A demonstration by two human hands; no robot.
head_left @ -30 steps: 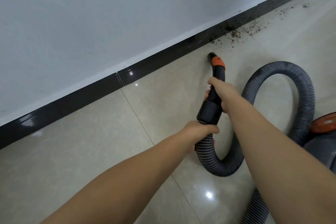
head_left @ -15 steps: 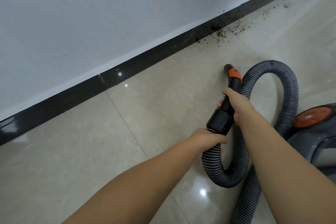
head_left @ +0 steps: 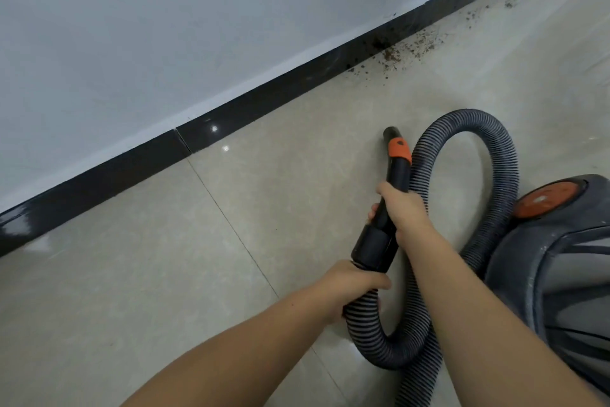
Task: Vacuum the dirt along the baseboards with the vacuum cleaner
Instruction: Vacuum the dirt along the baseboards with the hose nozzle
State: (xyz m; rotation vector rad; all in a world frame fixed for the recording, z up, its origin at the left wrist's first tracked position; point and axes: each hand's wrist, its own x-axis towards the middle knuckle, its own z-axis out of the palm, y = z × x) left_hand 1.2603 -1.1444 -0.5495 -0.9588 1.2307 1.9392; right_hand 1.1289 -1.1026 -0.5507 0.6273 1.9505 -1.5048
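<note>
Nozzle [head_left: 392, 135] has pulled back from the baseboard [head_left: 264, 99] since a second ago: then its tip sat right at the skirting edge, now it is out on the open floor tile [head_left: 297, 182], apart from the wall [head_left: 165, 27]. More of the vacuum cleaner body [head_left: 554, 261] has come into view at right.

Right hand [head_left: 404, 208] grip: fingers wrapped around the black rigid tube [head_left: 397, 175], just behind the orange collar [head_left: 399, 148]. Closed tight on it, thumb on top. Left hand [head_left: 353, 284] grip: closed around the ribbed grey hose [head_left: 462, 129] right where it meets the black cuff [head_left: 373, 249]. Fingers curl under; fingertips mostly hidden.

Tube points up-frame, roughly toward the baseboard, tilted down with its tip at or near the floor; can't tell if it touches. Hose runs from the cuff down into a U, then loops back up and around in a big arc beside the tube, touching or nearly touching the collar, and on to the canister. Canister is grey with an orange round disc [head_left: 544, 203] on top, sitting on the floor at right, partly cut off by the frame.

Dirt [head_left: 406, 51]: brown crumbs clustered against the baseboard up-frame and right of the nozzle, well apart from the tip, with a thinner scatter [head_left: 508, 3] trailing on along the skirting toward the top-right corner. Baseboard is glossy black, with a joint [head_left: 183, 142] at left of centre.
</note>
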